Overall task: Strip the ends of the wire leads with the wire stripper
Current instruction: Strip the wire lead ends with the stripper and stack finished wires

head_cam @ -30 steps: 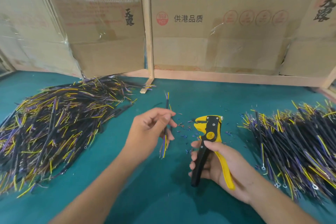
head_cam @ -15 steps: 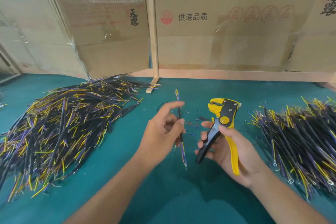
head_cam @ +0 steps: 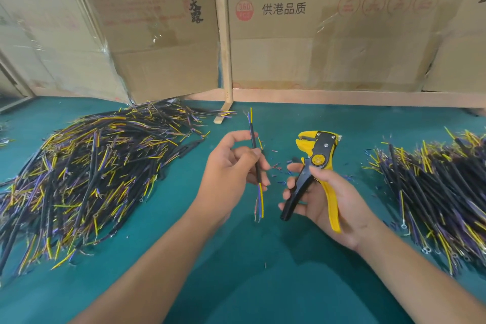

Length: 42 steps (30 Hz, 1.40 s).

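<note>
left hand [head_cam: 231,173] pinches upright wire lead [head_cam: 255,160]; right hand [head_cam: 328,197] grips wire stripper [head_cam: 317,163].

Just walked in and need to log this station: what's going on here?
A person is stripping wire leads at a green table. The left hand pinches one lead roughly upright above the table. The right hand grips a yellow and black stripper, held beside the lead and not touching it. Piles of leads lie on the left and right, with insulation bits on the table between the hands.
</note>
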Each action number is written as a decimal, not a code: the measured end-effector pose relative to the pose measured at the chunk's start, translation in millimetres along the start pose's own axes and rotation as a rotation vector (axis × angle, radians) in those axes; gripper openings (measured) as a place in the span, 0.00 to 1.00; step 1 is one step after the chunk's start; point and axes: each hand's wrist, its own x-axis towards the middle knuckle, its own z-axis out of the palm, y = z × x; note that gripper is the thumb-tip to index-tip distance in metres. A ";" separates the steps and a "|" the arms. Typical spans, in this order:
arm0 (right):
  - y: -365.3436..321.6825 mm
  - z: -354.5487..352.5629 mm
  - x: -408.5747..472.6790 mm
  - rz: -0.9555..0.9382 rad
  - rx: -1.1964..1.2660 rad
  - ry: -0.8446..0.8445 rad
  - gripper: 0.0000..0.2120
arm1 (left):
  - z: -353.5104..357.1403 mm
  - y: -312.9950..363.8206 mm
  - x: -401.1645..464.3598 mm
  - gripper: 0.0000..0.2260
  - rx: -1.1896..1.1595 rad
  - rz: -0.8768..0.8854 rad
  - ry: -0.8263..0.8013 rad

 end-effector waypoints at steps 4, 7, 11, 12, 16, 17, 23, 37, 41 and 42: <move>1.8 -1.3 3.1 0.024 -0.015 -0.005 0.19 | 0.2 1.4 0.5 0.06 -0.047 -0.039 0.026; 2.6 -2.1 3.8 0.036 -0.015 -0.012 0.18 | 0.2 2.9 1.1 0.06 -0.064 -0.043 0.034; 3.2 -2.3 3.0 0.051 -0.013 -0.018 0.18 | 0.2 4.7 0.2 0.06 -0.106 -0.062 0.030; 3.1 -2.4 3.0 0.053 -0.015 -0.019 0.18 | 0.2 5.3 0.2 0.07 -0.124 -0.073 0.029; 3.0 -3.4 3.2 0.056 -0.005 -0.020 0.17 | -1.6 6.2 0.5 0.08 -0.170 -0.095 0.018; 2.8 -4.0 3.4 0.056 0.002 -0.018 0.17 | -1.7 6.4 0.3 0.07 -0.173 -0.090 0.006; 2.9 -4.2 3.9 0.063 0.005 -0.007 0.17 | -0.7 10.3 -2.9 0.05 -0.187 -0.053 -0.084; 4.1 -4.6 4.4 0.067 -0.008 -0.018 0.17 | -0.4 14.7 -4.7 0.04 -0.136 0.002 -0.143; 4.2 -3.7 3.9 0.052 -0.025 -0.025 0.17 | -1.5 13.7 -4.2 0.04 0.000 0.000 -0.091; 4.1 -3.3 3.6 0.050 -0.030 -0.024 0.17 | -2.0 13.3 -3.8 0.03 0.046 0.002 -0.073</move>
